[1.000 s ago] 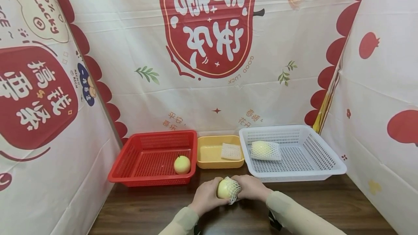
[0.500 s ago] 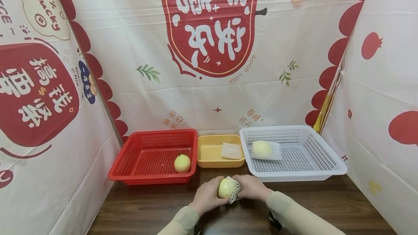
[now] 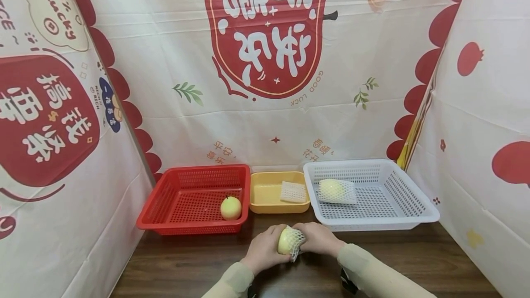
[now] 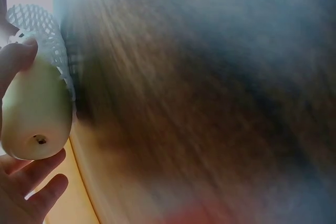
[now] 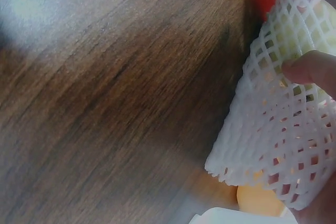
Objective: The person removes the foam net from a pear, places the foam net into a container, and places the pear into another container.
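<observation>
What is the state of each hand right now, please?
Left hand: holding the pear by its uncovered end.
Right hand: gripping the white foam net that partly covers the pear.

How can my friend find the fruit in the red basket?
On the brown table, find the red basket left of the yellow tray. Near its front right corner sits a round, pale yellow fruit. Unlike the held fruit and the fruit in the white basket, it is completely unwrapped.

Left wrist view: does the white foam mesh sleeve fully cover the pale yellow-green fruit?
No, the smooth skin of the fruit lies bare around its dark-centred end, outside the mesh sleeve.
</observation>
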`<action>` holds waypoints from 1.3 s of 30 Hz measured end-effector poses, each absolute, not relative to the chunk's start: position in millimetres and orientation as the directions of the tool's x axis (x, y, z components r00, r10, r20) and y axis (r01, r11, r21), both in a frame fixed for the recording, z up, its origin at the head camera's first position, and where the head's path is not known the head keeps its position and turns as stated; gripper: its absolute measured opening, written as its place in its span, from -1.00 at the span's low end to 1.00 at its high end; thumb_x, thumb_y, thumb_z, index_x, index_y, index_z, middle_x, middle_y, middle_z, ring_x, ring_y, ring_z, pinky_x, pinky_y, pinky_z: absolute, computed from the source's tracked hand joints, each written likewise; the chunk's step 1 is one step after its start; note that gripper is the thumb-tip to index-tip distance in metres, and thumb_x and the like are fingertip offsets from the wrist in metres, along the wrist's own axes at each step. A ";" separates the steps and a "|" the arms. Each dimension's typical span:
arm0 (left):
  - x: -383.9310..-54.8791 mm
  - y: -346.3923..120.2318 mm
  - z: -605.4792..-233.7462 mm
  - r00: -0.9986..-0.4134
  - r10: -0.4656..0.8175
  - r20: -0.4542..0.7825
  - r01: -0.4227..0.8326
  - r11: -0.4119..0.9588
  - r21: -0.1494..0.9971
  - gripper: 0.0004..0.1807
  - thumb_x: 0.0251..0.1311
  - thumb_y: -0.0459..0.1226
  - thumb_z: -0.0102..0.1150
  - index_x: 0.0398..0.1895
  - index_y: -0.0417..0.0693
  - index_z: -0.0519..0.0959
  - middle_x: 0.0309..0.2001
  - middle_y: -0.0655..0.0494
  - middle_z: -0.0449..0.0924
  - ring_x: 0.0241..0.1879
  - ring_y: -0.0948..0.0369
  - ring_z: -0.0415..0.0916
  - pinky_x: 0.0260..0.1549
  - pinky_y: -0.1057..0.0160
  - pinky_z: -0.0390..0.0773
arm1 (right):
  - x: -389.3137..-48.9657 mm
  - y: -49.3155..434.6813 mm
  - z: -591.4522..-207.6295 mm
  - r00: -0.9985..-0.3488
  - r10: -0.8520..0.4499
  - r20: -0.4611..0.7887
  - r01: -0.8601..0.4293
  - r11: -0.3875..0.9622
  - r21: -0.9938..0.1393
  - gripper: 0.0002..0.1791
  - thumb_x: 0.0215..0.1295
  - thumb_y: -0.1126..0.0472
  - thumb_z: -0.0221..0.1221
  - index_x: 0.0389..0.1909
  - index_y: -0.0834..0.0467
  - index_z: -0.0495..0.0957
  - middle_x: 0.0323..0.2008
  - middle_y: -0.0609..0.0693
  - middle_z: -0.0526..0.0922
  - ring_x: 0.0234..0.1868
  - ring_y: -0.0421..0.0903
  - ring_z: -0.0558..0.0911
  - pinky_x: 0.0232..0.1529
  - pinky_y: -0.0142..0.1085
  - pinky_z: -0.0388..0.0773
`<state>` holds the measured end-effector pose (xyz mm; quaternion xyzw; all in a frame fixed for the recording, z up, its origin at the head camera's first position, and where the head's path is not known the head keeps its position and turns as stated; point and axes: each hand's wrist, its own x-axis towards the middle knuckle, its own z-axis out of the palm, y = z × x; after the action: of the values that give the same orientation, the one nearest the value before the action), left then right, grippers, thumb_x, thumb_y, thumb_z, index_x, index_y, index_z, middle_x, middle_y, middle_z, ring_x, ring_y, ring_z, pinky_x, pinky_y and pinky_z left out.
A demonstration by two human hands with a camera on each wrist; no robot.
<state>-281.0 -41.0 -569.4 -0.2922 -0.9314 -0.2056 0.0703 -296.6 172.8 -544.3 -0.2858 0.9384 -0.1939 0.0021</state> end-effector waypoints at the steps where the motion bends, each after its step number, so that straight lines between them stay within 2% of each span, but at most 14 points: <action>1: -281.2 -41.3 -569.3 -0.820 0.514 0.253 0.573 0.746 0.340 -0.10 -0.15 0.19 0.43 0.30 0.09 0.36 0.10 0.14 0.50 -0.10 0.27 0.49 -0.19 0.21 0.52 | -296.5 172.5 -543.4 -0.835 -0.538 0.110 -0.538 0.760 -0.366 -0.45 -0.20 0.17 0.38 -0.03 0.13 0.60 -0.22 -0.12 0.66 -0.29 -0.24 0.57 -0.28 -0.24 0.50; 15: -278.8 -46.6 -567.8 -0.813 0.509 0.281 0.581 0.741 0.337 -0.15 -0.18 0.18 0.45 0.22 0.09 0.40 0.00 0.17 0.53 -0.16 0.30 0.49 -0.25 0.24 0.52 | -296.2 172.1 -540.5 -0.832 -0.540 0.128 -0.543 0.746 -0.384 -0.63 -0.10 0.27 0.31 -0.16 0.13 0.65 -0.31 -0.16 0.67 -0.33 -0.28 0.58 -0.31 -0.26 0.53; 30: -276.2 -53.7 -564.8 -0.810 0.524 0.264 0.587 0.738 0.334 -0.12 -0.16 0.17 0.45 0.26 0.07 0.39 0.07 0.15 0.52 -0.10 0.28 0.51 -0.22 0.23 0.53 | -296.1 172.3 -540.0 -0.840 -0.530 0.120 -0.532 0.757 -0.380 -0.66 -0.10 0.31 0.28 -0.19 0.12 0.66 -0.31 -0.16 0.68 -0.33 -0.27 0.59 -0.33 -0.27 0.53; 39: -277.9 -58.0 -562.2 -0.809 0.525 0.264 0.587 0.738 0.332 -0.11 -0.17 0.16 0.45 0.27 0.06 0.39 0.07 0.13 0.53 -0.07 0.27 0.50 -0.20 0.23 0.52 | -294.8 173.5 -537.9 -0.837 -0.529 0.141 -0.538 0.748 -0.389 -0.69 -0.10 0.33 0.31 -0.23 0.13 0.66 -0.37 -0.18 0.65 -0.43 -0.33 0.50 -0.42 -0.29 0.48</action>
<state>-277.9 -58.0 -562.2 -0.2994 -0.9291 -0.2033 0.0766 -294.8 173.5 -537.9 -0.2852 0.9348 -0.2115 -0.0110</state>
